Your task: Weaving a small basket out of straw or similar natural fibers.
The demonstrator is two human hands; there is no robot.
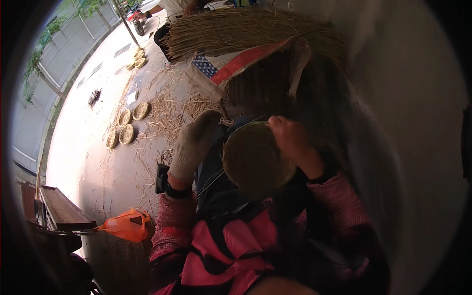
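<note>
A round woven straw basket (pixel 258 155) rests on my lap, its inside in shade. My right hand (pixel 291 140), bare, pinches the basket's far right rim. A thin greenish strand (pixel 246 124) runs along the far edge. My left hand (pixel 191 145), in a pale knitted glove, is raised to the left of the basket, apart from it. Its fingers curl away into shadow, and whatever they hold is hidden. Thin light strands (pixel 212 181) lie across my dark trousers between the glove and the basket.
Several small woven baskets (pixel 126 133) sit on the floor at left, among loose straw (pixel 164 110). A big straw bundle (pixel 250 30) lies ahead over a printed sack (pixel 241 64). An orange plastic bag (pixel 129 225) and a wooden board (pixel 64 209) are at lower left. Another person (pixel 179 7) is beyond the bundle.
</note>
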